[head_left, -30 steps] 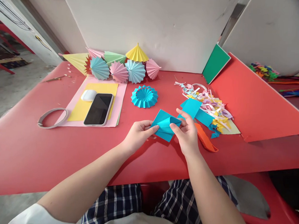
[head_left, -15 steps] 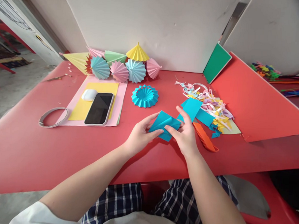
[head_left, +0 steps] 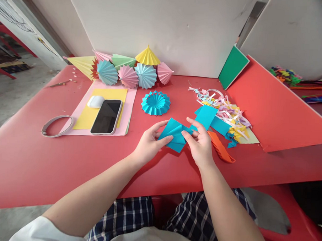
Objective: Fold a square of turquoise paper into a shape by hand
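Observation:
Between my hands, above the red table, is a small blue sheet of paper [head_left: 174,134] with creases across it. My left hand [head_left: 150,139] pinches its left edge, thumb on top. At its right corner my right hand [head_left: 200,141] grips it between thumb and fingers, the index finger raised a little. Just beyond my right hand lie more blue paper pieces [head_left: 207,116]. An orange cutter [head_left: 220,147] with a ridged edge rests beside that hand. Farther off, a pleated blue paper ring [head_left: 156,103] lies on the table.
Pleated paper umbrellas [head_left: 127,75] in several colours stand along the back board. At left, a phone [head_left: 107,117] and a white case [head_left: 96,101] lie on coloured sheets [head_left: 131,98], near a grey ring-shaped band [head_left: 44,128]. Paper scraps [head_left: 227,111] and a red board [head_left: 279,108] are at right.
The blue sheet has shifted slightly left and turned a little. My right thumb has moved toward its right corner, uncovering more of its creased face.

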`<state>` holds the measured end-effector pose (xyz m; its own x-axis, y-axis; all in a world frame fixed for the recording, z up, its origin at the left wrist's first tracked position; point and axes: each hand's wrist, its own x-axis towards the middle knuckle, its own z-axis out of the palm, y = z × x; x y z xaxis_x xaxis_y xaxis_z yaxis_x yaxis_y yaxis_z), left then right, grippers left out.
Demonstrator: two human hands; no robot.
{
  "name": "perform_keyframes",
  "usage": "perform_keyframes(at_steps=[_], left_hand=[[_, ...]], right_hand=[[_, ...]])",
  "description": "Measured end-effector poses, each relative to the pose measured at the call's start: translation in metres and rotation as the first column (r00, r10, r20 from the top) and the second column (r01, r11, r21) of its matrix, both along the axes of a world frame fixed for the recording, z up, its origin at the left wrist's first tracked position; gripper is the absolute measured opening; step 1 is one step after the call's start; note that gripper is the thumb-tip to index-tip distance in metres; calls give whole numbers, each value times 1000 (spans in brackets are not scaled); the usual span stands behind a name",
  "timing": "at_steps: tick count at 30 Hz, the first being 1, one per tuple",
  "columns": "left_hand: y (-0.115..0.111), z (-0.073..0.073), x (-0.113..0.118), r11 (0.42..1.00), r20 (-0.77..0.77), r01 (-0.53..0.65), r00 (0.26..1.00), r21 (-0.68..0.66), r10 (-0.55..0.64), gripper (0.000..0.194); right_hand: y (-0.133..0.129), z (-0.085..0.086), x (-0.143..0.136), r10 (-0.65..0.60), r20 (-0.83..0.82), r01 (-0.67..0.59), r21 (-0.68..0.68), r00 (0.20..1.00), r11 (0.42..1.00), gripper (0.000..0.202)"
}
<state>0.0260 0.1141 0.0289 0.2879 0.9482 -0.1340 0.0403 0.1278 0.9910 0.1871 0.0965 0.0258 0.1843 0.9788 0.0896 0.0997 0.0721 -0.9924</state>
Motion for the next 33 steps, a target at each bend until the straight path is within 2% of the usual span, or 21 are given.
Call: perform_keyframes(at_steps=[5,9,16,24,33], left_hand=[[0,-1,2,1000,37,-3,999,1,3,63],[-1,-1,6,1000,119,-18,993,14,17,69],[0,-4,6,999,130,-50,990,8,48,67],[0,-3,6,999,143,-49,989,10,47,64],[0,-3,5,998,122,-56,991,8,55,64]], right_hand=[[0,0,-1,-32,75,30,31,997,999,30],[-2,-1,-2,1,124,-8,50,992,999,26],[1,-7,1,6,105,-18,110,994,994,19],[0,-6,1,9,135,-23,103,991,994,17],[2,-10,2,-28,68,19,129,997,991,18]])
